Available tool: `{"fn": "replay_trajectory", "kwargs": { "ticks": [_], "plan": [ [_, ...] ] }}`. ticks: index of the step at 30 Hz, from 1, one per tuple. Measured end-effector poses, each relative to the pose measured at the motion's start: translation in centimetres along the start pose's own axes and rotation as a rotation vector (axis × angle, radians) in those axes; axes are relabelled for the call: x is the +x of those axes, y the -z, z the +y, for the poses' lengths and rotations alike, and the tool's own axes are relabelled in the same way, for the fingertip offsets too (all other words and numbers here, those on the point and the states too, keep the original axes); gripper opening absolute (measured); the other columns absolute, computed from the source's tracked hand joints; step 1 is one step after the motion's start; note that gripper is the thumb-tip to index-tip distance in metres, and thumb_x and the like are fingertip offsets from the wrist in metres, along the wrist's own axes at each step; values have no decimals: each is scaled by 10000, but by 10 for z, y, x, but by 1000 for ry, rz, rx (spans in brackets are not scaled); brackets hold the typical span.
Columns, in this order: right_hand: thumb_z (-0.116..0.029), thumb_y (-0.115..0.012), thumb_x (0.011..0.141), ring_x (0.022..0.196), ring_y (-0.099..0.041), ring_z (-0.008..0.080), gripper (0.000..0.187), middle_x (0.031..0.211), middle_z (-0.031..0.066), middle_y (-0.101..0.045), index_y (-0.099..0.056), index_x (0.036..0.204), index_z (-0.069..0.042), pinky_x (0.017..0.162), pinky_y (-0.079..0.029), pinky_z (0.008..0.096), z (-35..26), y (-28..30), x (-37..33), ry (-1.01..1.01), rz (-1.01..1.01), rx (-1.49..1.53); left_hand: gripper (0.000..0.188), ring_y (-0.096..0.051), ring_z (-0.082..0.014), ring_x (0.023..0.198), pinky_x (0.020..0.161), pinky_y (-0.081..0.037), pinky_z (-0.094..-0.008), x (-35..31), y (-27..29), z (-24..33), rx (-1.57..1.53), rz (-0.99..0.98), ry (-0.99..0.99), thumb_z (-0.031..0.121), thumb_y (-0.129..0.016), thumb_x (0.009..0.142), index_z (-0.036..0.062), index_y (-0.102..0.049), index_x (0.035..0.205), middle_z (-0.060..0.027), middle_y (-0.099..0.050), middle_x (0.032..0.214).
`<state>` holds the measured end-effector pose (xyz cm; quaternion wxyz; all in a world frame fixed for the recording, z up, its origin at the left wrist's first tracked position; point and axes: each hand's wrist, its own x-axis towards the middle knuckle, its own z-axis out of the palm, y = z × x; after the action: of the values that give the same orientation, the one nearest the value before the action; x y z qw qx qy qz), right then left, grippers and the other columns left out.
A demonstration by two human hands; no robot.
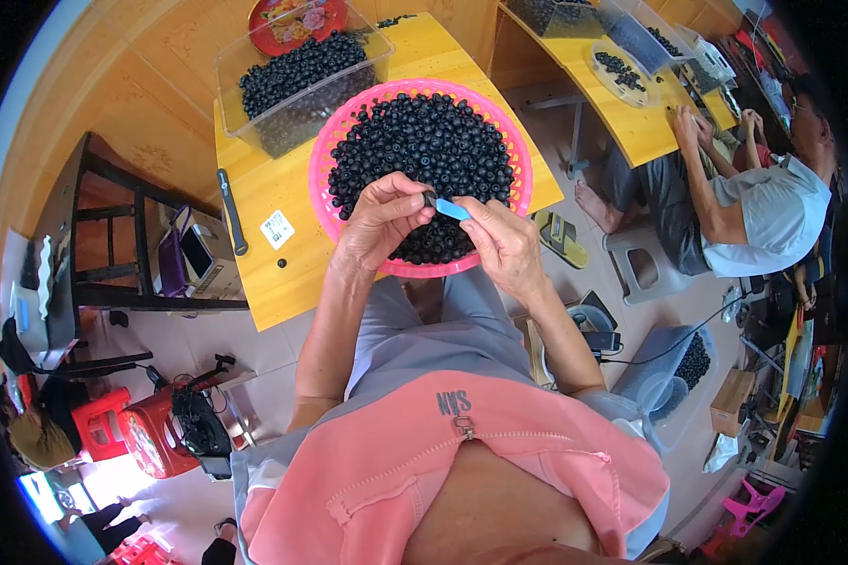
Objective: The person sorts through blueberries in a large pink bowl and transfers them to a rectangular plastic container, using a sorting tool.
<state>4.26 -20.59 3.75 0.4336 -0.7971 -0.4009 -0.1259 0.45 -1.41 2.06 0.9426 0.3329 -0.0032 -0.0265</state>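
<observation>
Over a pink plastic basket [317, 179] heaped with small dark round beads [415, 132], my two hands meet near the middle. The fingertips of my left hand [383, 218] pinch a single dark bead [430, 199]. A small blue tool [453, 209] is gripped between the thumb and fingers of my right hand [505, 243], its tip against or very close to that bead. Whether the tip has a blade is too small to tell. Some beads show a pale ring or hole.
On the yellow table [297, 292] stands a clear bin [301, 122] of dark beads, with a red floral plate [297, 24] behind. A black-handled tool [231, 212] and a white label [277, 229] lie left. Another person [763, 217] sits working at a second table [645, 127].
</observation>
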Motion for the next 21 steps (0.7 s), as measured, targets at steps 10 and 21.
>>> {"fn": "replay_trajectory", "kwargs": {
  "ticks": [10, 21],
  "plan": [
    [-136, -629, 797, 532, -547, 259, 214, 627, 86, -500, -611, 999, -67, 456, -420, 374, 19, 3, 5, 118, -31, -156, 71, -569, -165, 682, 633, -480, -254, -8, 3, 0, -161, -129, 101, 1, -645, 769, 36, -599, 811, -111, -594, 818],
    [-192, -595, 833, 555, -570, 279, 199, 655, 98, -535, -609, 990, -70, 480, -443, 377, 28, 6, 2, -74, 9, -292, 66, -573, -156, 712, 649, -484, -255, -11, -2, 11, -38, -91, -4, -2, -626, 788, 43, -586, 814, -98, -582, 826]
  ]
}}
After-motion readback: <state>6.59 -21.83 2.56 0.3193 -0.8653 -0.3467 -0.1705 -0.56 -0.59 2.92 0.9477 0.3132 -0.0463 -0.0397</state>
